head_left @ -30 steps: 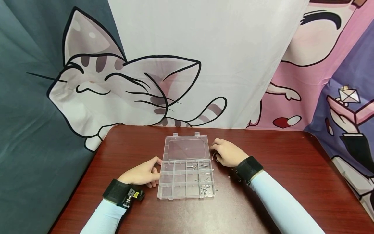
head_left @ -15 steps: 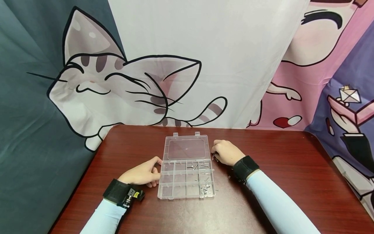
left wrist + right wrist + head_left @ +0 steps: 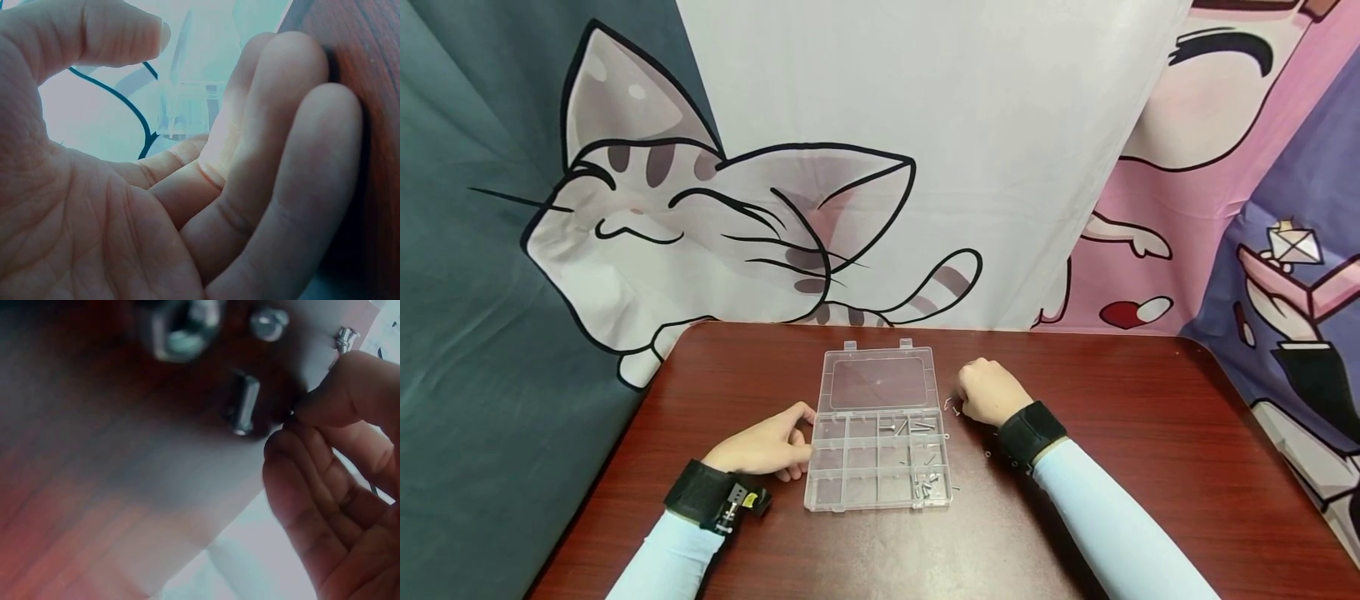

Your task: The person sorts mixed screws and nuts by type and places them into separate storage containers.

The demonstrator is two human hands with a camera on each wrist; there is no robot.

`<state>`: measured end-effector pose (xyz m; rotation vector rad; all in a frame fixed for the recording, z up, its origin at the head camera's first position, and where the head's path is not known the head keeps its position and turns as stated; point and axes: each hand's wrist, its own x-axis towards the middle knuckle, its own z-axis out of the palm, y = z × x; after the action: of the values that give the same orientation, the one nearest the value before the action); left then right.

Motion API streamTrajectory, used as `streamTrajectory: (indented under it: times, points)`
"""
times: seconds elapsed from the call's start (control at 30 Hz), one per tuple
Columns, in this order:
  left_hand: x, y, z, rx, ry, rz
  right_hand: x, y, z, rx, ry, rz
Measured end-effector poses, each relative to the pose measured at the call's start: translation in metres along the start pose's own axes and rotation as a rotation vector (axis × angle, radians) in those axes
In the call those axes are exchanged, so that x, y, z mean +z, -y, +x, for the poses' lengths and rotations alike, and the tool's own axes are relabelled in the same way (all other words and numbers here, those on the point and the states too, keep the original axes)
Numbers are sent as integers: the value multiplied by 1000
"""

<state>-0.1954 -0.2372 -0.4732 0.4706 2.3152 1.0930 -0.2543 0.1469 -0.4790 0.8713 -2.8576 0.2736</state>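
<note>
A clear plastic compartment box [image 3: 861,458] lies on the table with its lid [image 3: 880,382] folded back. Several screws [image 3: 923,427] sit in its right-hand compartments. My left hand [image 3: 756,443] rests at the box's left side, fingertips at the edge; its thumb [image 3: 119,37] stands apart from the gently bent fingers. Right of the box, my right hand [image 3: 991,392] is low over the table. In the right wrist view its thumb and forefinger pinch together over a tiny bright metal piece [image 3: 292,412], mostly hidden. Near them lie a screw [image 3: 247,403] and a blurred hex nut [image 3: 181,328].
On the dark red wooden table [image 3: 1097,433], small screws [image 3: 956,411] lie beside the lid. A nut [image 3: 988,454] is under the right forearm, and a screw [image 3: 956,488] sits by the box's lower right corner. A cat-print cloth [image 3: 865,100] hangs behind the table.
My right hand has shifted slightly right, away from the lid, with its fingers drawn in, uncovering the small screws there. The left hand and box stay put.
</note>
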Motion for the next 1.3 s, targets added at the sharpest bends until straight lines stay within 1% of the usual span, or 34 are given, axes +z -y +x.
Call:
streamTrajectory:
  times: [0.1,0.2,0.33,0.4,0.53,0.67,0.8,0.97,1.03,1.17,1.3]
  points:
    - [0,0,0,-4,-1,2,2,-2,-2,47,7,11]
    - [0,0,0,-2,0,2,4,-3,-5,76,-10,28]
    - [0,1,0,1,-1,-6,4,-3,-7,85,-33,35]
    - [0,1,0,0,-2,-10,3,-2,-8,76,-46,33]
    - [0,2,0,0,-6,-10,-3,5,-8,40,-89,42]
    - [0,2,1,1,-5,-8,-13,19,-7,-12,-139,92]
    - [1,2,2,-2,-4,-7,-22,39,-5,-103,-166,155]
    - [1,2,1,-5,-10,-4,-26,65,-5,-235,-170,198]
    - [1,2,1,-6,-11,-5,-27,74,-6,-272,-170,204]
    - [1,1,0,-9,-11,-11,-30,88,-7,-306,-154,225]
    - [0,1,0,-12,-8,-12,-31,95,-7,-308,-136,237]
